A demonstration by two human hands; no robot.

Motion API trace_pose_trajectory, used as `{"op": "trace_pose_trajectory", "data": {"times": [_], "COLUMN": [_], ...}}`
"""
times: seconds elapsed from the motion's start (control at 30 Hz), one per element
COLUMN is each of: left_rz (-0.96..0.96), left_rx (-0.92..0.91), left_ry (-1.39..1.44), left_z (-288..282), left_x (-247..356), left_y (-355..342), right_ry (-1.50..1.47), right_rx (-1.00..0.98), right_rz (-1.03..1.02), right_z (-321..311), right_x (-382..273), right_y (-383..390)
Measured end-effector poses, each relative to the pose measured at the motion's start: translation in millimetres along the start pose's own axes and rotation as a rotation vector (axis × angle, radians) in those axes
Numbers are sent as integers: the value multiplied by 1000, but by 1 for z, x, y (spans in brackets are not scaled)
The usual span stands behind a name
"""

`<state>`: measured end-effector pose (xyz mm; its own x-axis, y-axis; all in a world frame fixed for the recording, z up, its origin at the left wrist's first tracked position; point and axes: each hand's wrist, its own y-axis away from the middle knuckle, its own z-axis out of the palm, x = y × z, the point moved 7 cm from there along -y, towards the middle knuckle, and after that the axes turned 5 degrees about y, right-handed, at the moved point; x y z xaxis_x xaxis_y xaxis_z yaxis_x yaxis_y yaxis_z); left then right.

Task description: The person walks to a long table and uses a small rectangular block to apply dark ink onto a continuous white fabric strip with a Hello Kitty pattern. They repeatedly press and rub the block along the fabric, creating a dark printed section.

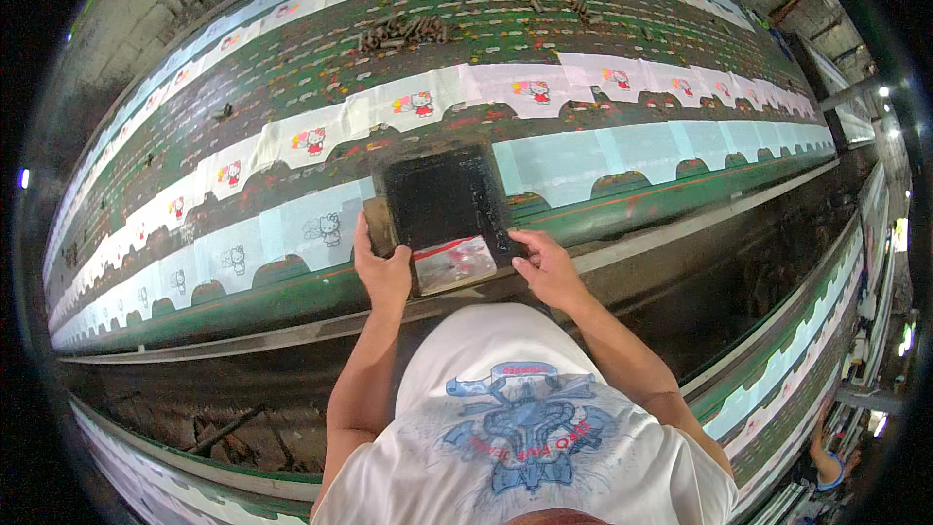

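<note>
A square screen-printing frame (439, 196), with dark mesh and a pale lower band holding red ink, lies on a row of pale blue fabric pieces (583, 160) at the long green table's near edge. My left hand (382, 267) grips its left side, thumb on top and fingers along the wooden edge. My right hand (544, 262) holds the lower right corner, fingers curled at the rim. Left of the frame the blue pieces carry outlined cartoon cat prints (329, 229); those to the right show no prints. Behind, white pieces (437, 102) bear coloured cat prints.
Piles of small cylindrical pieces (403, 34) sit on the green table (292, 58) farther back. A metal rail (622, 238) runs along the near edge. Another printing table (758, 369) is behind me on the right, where a person's arm (826, 457) shows at the far right.
</note>
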<state>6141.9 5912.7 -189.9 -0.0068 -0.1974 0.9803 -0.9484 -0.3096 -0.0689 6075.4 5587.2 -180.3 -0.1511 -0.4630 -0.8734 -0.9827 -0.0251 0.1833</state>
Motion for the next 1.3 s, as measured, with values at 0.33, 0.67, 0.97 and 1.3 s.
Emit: {"op": "trace_pose_trajectory", "data": {"times": [0.33, 0.67, 0.97, 1.3], "left_rz": [160, 36, -81, -84], "left_rx": [8, 16, 14, -4], "left_ry": [9, 131, 154, 268], "left_z": [95, 222, 237, 237], "left_x": [47, 38, 37, 28], "left_y": [35, 73, 78, 76], "right_ry": [34, 268, 390, 645], "right_rx": [51, 193, -314, -304], "right_rz": [-40, -301, -702, -811], "right_z": [-83, -217, -196, -167], "right_x": [49, 74, 12, -1], "right_y": [3, -3, -11, -22]}}
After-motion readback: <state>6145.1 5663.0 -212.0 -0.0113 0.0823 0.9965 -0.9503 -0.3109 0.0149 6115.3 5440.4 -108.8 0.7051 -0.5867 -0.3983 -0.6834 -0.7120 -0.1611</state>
